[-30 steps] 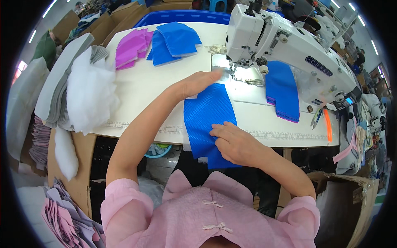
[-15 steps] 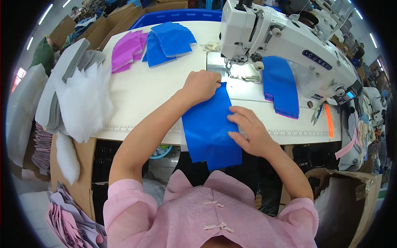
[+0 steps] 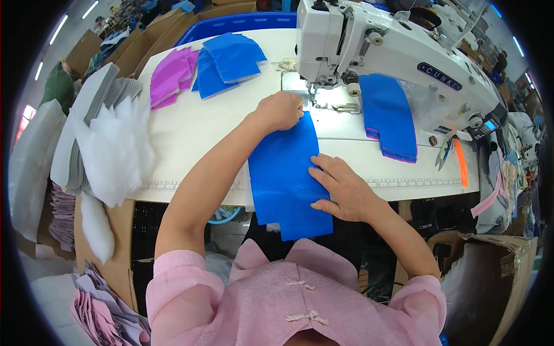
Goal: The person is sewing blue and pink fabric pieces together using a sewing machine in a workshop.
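blue mesh fabric (image 3: 285, 173) (waffle-textured) | white sewing machine (image 3: 392, 52) | purple pieces (image 3: 170, 75)

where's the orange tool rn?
Head view, far right: the orange tool lies on the table's right edge, beside the small snips, below the sewing machine's right end.

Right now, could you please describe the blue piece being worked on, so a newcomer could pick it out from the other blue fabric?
Start at the white sewing machine on the white table. Directly before its needle lies a blue textured mesh fabric panel, overhanging the near table edge. Unlike the blue stacks at the far side and right, it lies single, under the left hand and right hand.
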The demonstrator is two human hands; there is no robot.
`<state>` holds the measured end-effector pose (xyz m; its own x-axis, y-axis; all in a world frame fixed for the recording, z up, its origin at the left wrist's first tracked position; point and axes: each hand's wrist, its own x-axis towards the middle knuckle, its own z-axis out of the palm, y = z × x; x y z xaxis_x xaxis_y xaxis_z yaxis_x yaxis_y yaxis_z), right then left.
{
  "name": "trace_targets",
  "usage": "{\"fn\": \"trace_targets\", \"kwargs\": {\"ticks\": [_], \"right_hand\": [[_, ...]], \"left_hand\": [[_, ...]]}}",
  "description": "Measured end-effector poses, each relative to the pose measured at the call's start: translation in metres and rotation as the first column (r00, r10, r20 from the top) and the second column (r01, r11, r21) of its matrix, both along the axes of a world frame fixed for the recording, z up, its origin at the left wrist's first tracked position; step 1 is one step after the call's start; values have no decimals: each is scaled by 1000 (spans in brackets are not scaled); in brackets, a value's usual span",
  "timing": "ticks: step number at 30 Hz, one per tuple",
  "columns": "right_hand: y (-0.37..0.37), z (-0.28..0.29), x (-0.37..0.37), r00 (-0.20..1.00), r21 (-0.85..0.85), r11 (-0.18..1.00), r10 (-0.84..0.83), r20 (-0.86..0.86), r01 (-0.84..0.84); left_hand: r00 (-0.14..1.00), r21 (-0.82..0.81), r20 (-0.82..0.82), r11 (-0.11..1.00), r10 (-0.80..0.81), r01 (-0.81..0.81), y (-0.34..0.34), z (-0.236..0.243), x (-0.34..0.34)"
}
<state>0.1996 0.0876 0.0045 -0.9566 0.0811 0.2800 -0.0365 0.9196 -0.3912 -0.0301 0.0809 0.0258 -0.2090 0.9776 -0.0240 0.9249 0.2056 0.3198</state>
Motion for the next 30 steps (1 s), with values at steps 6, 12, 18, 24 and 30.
{"fn": "trace_targets", "kwargs": {"ticks": [6, 12, 18, 24, 30], "right_hand": [[2, 2, 0, 1000, 22, 1000, 3, 19, -3], [0, 2, 1, 997, 38, 999, -3, 82, 0], [-1, 3, 2, 995, 55, 998, 3, 97, -8], [1, 5, 0, 994, 40, 999, 21, 108, -25], [26, 4, -9, 999, -147, 989, -4, -41, -2]], "left_hand": [[999, -66, 42, 997, -33, 36, 10, 3, -6], [997, -52, 12, 996, -74, 75, 10, 4, -7], [997, -12, -24, 997, -74, 73, 12, 2, -8], [997, 37, -18, 996, -79, 80, 12, -1, -10], [999, -35, 34, 999, -13, 15, 11, -2, -8]]}}
